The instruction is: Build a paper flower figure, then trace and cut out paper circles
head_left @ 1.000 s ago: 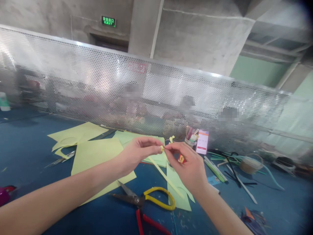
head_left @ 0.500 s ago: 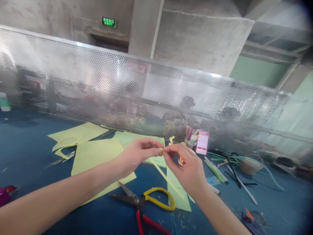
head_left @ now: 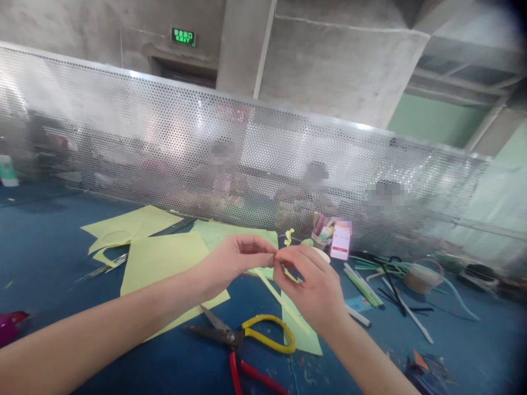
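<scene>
My left hand [head_left: 233, 264] and my right hand [head_left: 310, 282] meet fingertip to fingertip above the table, both closed in a pinch. Whatever lies between the fingertips is hidden. Below them is a narrow pale yellow paper strip [head_left: 298, 322] on a light green sheet [head_left: 304, 344]. Under my left forearm spreads a large yellow paper sheet [head_left: 160, 269]. Scissors [head_left: 235, 339] with one yellow and one red handle lie with blades apart, nearer to me. A curled yellow paper scrap [head_left: 289, 237] sits just beyond my hands.
A perforated metal partition [head_left: 164, 137] runs along the table's back, with people blurred behind it. At right are a phone [head_left: 341, 241], a cup of pens [head_left: 323, 237], markers [head_left: 364, 285], black and green flexible strips [head_left: 391, 288] and a small bucket [head_left: 422, 277].
A small yellow piece seen between the fingertips before is now covered by them. My right hand has turned slightly, its fingers closer to the left ones.
</scene>
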### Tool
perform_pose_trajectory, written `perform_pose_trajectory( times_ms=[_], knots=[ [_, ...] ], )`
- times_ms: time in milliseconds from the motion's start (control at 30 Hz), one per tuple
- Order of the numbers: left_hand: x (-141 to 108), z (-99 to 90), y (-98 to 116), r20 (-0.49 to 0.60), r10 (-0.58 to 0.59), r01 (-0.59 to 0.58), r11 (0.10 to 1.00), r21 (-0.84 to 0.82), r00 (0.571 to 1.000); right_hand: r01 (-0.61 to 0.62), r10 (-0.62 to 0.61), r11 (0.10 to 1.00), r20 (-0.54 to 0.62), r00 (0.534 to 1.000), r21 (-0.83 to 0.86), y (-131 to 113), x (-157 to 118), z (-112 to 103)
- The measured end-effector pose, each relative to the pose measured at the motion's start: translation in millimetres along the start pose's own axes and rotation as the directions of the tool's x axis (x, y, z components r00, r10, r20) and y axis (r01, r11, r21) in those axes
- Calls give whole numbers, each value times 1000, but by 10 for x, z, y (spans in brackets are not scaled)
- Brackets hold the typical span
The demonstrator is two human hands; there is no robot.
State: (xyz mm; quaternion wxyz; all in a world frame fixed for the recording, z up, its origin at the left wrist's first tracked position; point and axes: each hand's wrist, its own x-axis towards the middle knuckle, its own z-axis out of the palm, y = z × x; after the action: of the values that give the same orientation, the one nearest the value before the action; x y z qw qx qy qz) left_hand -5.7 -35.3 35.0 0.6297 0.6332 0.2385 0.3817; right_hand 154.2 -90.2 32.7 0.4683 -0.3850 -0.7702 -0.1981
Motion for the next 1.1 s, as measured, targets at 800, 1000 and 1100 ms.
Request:
perform_pose_trajectory(
  times_ms=[800, 1000, 1100],
  knots=[
    [87, -45, -82, -15, 32, -33, 990, -134, 999, -477, 446, 821, 169, 879, 313, 171, -59, 82],
    [120, -68, -161, -25, 87, -87, 996, -22, 996, -565, 505, 722, 254, 825, 400, 225, -59, 109],
    [134, -88, -181, -32, 134, -134, 991, 6, 990, -582, 502, 676, 296, 813, 452, 207, -44, 112]
  ],
)
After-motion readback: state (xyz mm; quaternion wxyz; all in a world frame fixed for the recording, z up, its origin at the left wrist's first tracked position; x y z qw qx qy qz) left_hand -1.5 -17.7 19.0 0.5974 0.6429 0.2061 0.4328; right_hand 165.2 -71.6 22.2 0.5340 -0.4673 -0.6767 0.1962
